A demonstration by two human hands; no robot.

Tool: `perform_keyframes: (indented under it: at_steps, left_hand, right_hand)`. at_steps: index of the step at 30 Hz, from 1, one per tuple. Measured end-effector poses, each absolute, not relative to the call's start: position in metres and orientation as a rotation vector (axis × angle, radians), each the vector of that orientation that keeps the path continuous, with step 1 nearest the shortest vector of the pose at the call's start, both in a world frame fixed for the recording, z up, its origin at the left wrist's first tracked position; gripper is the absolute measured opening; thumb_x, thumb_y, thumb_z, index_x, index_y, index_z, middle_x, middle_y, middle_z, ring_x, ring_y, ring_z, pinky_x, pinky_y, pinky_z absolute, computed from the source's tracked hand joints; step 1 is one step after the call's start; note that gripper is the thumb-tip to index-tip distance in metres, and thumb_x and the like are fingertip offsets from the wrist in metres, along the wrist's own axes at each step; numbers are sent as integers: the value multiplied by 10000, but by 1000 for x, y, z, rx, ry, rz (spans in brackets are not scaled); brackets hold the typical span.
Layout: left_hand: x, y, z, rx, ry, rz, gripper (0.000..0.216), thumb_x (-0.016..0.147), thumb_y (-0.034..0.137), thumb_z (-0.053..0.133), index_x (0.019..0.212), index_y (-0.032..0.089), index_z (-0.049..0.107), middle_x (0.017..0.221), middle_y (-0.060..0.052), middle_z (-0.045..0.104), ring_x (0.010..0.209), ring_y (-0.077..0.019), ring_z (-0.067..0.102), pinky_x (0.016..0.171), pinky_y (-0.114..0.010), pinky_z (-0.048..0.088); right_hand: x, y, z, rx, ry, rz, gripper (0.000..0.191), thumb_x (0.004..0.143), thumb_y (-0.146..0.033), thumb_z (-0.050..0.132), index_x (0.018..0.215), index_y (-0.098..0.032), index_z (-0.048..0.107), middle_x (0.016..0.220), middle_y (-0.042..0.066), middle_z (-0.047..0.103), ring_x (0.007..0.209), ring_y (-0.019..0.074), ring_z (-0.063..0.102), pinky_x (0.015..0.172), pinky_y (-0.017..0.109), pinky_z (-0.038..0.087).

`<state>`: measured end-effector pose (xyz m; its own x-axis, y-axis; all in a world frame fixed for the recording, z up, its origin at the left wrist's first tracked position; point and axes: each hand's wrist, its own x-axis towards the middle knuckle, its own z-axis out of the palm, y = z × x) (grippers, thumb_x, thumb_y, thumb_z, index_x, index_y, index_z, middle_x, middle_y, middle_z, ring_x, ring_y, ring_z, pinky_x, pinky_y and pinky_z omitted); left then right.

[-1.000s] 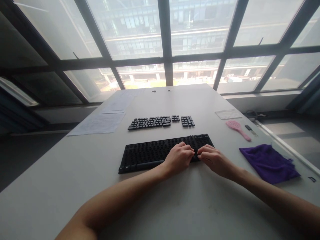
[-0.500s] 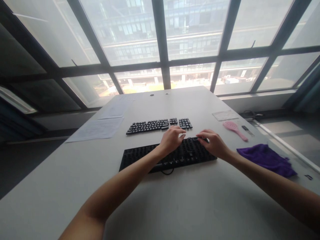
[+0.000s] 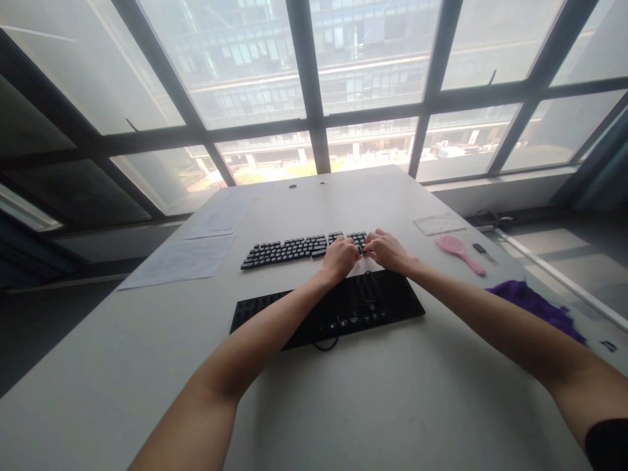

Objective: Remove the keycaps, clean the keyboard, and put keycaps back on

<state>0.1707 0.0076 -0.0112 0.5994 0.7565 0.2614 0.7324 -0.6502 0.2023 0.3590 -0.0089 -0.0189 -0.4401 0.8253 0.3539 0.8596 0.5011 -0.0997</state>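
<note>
Both of my hands are at the right end of the loose black keycaps (image 3: 284, 250), which lie in keyboard order on the white table. My left hand (image 3: 341, 258) has its fingers curled together by the number-pad group; what they hold is too small to make out. My right hand (image 3: 386, 250) pinches at a keycap on that group's near right edge, close to the left fingertips. Nearer to me, under my forearms, lies the black keyboard (image 3: 392, 301), mostly bare of caps, with a few caps along its front edge. Its cable (image 3: 326, 347) loops out in front.
Sheets of paper (image 3: 181, 261) lie at the left. Along the right are a flat clear bag (image 3: 439, 224), a pink hairbrush (image 3: 454, 245), a small dark tool (image 3: 481, 248), a purple cloth (image 3: 532, 304) and a small dark piece (image 3: 608, 345). Windows stand behind the table.
Both hands have moved forward from above the keyboard to the number-pad keycaps. My right hand has also shifted left, and the hands are now closer together. The view has shifted slightly.
</note>
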Motion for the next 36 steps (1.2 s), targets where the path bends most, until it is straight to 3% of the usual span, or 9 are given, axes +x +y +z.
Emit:
perform_keyframes:
  at_steps: [11,20,24,27,36]
  left_hand:
    - [172,15,-9,2580,1346,562,115,815,204,714,905,220,783,971,-65,749,1026,-247,619,941,-344,498]
    - [163,3,-4,2432,1429,579,136,831,224,696,932,201,783,925,-68,768,929,-230,684,887,-342,521]
    - [162,-27,10,2408,1312,593,178,829,231,688,975,225,790,921,-35,775,867,-193,696,831,-289,523]
    - [164,-65,15,2378,1118,614,155,811,260,697,922,241,804,882,-16,777,827,-187,692,788,-284,519]
    - [183,-129,-11,2304,931,678,125,799,244,741,902,265,810,878,-3,769,850,-194,649,873,-335,494]
  right_hand:
    - [356,-5,-15,-1332,-2428,-76,142,830,-98,673,758,-188,757,824,79,738,909,251,572,827,358,391]
    - [375,-45,1,-1260,-2116,116,59,831,-158,690,803,-190,730,847,56,719,804,202,593,800,334,457]
    - [394,-98,0,-1201,-1970,369,48,848,-214,670,832,-201,714,847,37,714,763,182,625,730,321,487]
    - [408,-137,-8,-1169,-1910,544,66,851,-260,674,847,-203,706,867,42,723,818,202,654,769,345,516]
    - [416,-168,-22,-1137,-1933,708,103,863,-282,679,860,-193,730,917,64,729,842,207,658,795,359,531]
